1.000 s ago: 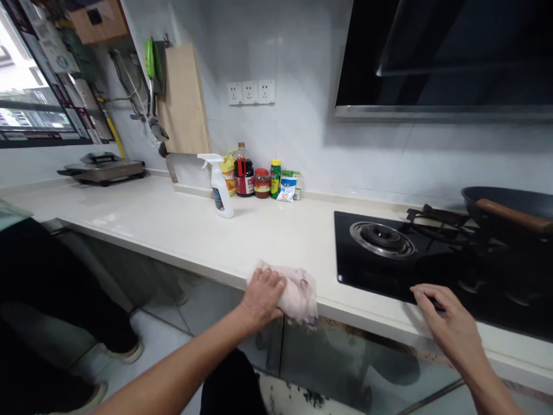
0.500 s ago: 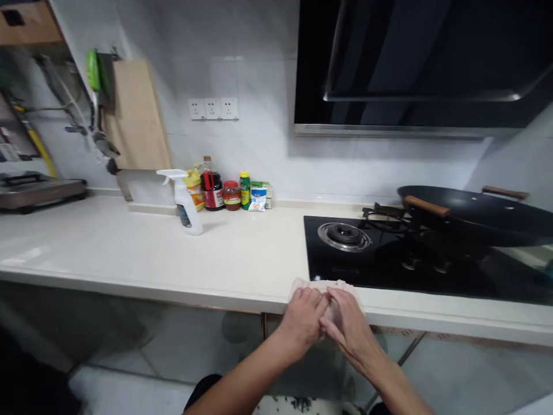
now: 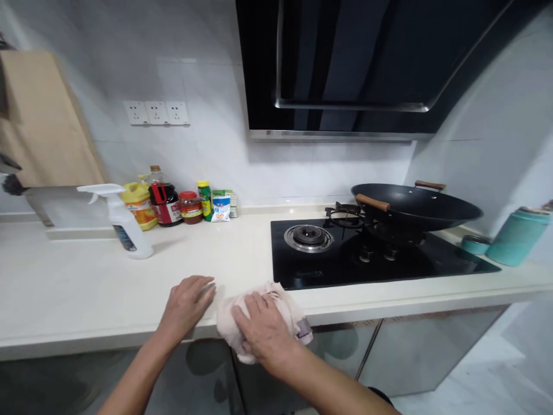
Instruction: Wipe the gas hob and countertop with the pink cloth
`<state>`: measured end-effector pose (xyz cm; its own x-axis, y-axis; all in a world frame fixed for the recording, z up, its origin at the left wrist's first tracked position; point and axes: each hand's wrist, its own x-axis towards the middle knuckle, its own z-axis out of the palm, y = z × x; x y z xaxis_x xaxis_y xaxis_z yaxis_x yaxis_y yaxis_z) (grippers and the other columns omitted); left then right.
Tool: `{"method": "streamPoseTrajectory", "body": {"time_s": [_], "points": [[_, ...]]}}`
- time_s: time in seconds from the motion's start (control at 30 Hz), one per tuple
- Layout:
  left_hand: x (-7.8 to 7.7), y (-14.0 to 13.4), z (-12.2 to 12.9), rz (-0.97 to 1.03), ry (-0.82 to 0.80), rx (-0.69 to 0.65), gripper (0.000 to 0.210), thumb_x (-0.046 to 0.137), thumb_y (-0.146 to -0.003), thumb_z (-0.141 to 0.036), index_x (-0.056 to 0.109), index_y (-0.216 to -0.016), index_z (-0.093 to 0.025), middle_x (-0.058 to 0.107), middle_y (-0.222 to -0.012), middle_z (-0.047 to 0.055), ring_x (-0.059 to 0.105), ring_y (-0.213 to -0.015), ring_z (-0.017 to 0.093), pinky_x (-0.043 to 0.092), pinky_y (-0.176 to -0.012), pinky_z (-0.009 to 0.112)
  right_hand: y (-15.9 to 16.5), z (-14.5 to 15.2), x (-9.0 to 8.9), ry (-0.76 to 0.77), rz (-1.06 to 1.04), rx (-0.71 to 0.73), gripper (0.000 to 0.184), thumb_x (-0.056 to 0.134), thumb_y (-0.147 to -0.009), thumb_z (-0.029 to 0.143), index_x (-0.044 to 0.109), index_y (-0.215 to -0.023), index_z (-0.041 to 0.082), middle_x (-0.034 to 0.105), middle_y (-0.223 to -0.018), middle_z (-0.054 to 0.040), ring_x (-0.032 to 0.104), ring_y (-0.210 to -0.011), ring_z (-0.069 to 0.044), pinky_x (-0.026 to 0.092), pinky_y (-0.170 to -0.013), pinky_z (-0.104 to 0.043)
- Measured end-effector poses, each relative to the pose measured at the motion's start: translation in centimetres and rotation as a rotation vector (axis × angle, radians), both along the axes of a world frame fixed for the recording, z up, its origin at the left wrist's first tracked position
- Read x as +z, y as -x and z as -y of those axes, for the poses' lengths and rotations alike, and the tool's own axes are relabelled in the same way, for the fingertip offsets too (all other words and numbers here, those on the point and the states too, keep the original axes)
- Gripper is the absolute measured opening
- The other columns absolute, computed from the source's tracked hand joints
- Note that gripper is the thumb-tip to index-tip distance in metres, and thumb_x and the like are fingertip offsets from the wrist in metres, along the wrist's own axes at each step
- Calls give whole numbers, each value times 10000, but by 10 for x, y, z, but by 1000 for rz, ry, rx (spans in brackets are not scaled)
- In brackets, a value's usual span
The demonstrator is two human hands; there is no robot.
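Observation:
A crumpled pale pink cloth (image 3: 231, 323) lies over the counter's front edge, left of the stove's near corner. My right hand (image 3: 265, 331) presses on it from above, fingers bent into the fabric. Just left of the cloth, my left hand (image 3: 188, 302) is at the counter with nothing in it, its thumb and fingers apart. A white spray bottle (image 3: 129, 227) stands farther back on the counter (image 3: 78, 288), beyond my left hand.
Along the wall are a yellow jug (image 3: 140, 207), a dark sauce bottle (image 3: 166, 204), a red-lidded jar (image 3: 190, 208) and small packets. At right, a black wok (image 3: 415, 204) sits on the gas stove (image 3: 302, 271), under a range hood (image 3: 345, 69). Teal containers (image 3: 516, 239) stand beyond.
My hands were together at the cloth; now they are apart, the left one free of it. The cloth has moved left from the stove's corner under my right hand. The view has turned right.

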<state>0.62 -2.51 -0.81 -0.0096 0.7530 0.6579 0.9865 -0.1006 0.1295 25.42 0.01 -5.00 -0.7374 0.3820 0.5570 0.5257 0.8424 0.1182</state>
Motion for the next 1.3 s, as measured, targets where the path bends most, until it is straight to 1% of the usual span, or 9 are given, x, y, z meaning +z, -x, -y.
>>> {"method": "streamPoseTrajectory", "body": {"time_s": [0.17, 0.33, 0.53, 0.67, 0.83, 0.9, 1.03, 1.1, 1.3], "points": [[-9, 14, -6, 87, 161, 68, 457, 475, -905, -568, 741, -1012, -212, 767, -1100, 103, 673, -1083, 300, 516, -946, 427, -80, -21, -9, -50, -87, -5, 830, 875, -697, 378, 491, -1411, 204, 588, -1336, -179, 543, -1204, -369, 436, -1016, -534], [-6, 8, -4, 67, 212, 75, 475, 460, -911, -578, 750, -995, -212, 766, -1102, 98, 660, -1098, 307, 501, -957, 426, -179, -40, -20, -153, -137, -131, 765, 876, -632, 233, 568, -1332, 201, 587, -1316, -193, 516, -1203, -370, 380, -1028, -545], [-3, 6, -3, 36, 185, 85, 451, 457, -916, -545, 759, -945, -211, 778, -1048, 87, 682, -1041, 286, 503, -940, 388, -295, -64, -31, -90, -83, -398, 613, 783, -692, 293, 608, -1276, 228, 608, -1319, -162, 486, -1267, -369, 190, -1150, -637], [-2, 5, -5, 33, 193, 83, 444, 460, -906, -550, 758, -937, -222, 781, -1037, 76, 686, -1023, 277, 500, -933, 377, -366, -75, -22, 58, -31, -596, 646, 633, -700, 200, 568, -1342, 234, 569, -1388, -158, 466, -1306, -367, 275, -1104, -620], [-4, 7, -5, 50, 206, 89, 439, 468, -899, -556, 750, -957, -225, 777, -1053, 70, 682, -1031, 268, 484, -963, 371, -430, -100, 19, 479, -166, -573, 534, 522, -703, 218, 615, -1226, 273, 641, -1297, -77, 581, -1186, -296, 454, -997, -446], [-7, 10, -6, 70, 216, 100, 454, 465, -893, -569, 748, -964, -221, 775, -1069, 73, 676, -1048, 274, 481, -970, 377, -451, -114, 35, 540, -352, -668, 541, 530, -738, 286, 575, -1276, 246, 672, -1225, -81, 636, -1081, -275, 493, -947, -389], [-11, 15, -9, 97, 230, 118, 482, 447, -874, -592, 747, -952, -223, 777, -1076, 77, 676, -1062, 282, 491, -958, 381, -474, -146, 49, 369, -595, -1012, 701, 534, -823, 436, 427, -1448, 137, 601, -1347, -193, 632, -1140, -315, 506, -939, -391], [-10, 15, -10, 105, 228, 135, 493, 437, -864, -600, 746, -948, -225, 780, -1070, 78, 683, -1052, 283, 500, -944, 382, -470, -160, 45, 358, -565, -1065, 712, 524, -860, 505, 439, -1448, 111, 548, -1419, -238, 580, -1245, -358, 475, -1003, -448], [-4, 7, -7, 119, 249, 162, 488, 438, -854, -595, 744, -933, -223, 780, -1052, 83, 682, -1041, 287, 499, -947, 398, -442, -195, 33, 515, -200, -1094, 573, 371, -964, 515, 545, -1394, 177, 622, -1367, -196, 543, -1296, -414, 363, -1072, -618]]}}
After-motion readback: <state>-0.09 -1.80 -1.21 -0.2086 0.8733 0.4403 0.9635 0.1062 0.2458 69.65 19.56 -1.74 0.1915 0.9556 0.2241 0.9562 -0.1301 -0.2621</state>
